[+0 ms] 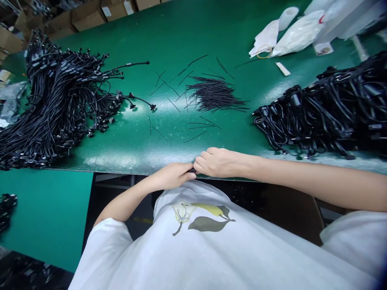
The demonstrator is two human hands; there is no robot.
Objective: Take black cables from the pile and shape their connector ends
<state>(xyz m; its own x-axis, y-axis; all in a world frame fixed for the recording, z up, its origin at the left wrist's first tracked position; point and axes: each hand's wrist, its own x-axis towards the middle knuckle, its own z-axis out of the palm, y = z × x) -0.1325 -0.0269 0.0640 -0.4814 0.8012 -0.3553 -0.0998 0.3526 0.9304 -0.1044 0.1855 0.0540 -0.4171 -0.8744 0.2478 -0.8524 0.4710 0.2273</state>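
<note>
My left hand [172, 176] and my right hand [216, 162] meet at the near edge of a green work mat [169, 36]. Their fingertips pinch a short black piece [191, 170], mostly hidden by my fingers. Straight ahead of my hands lies a heap of thin black tubes [214, 94], with several loose ones scattered around it. A large tangle of black cables with connectors [60, 100] spreads to the left. Another bundle of black cables [329, 112] sits to the right, just beyond my right forearm.
White plastic bags [298, 34] and a white roll [287, 18] lie at the far right of the mat. Cardboard boxes [87, 16] stand beyond its far left edge. A lower green surface [45, 217] at the left holds some black cables [6, 211].
</note>
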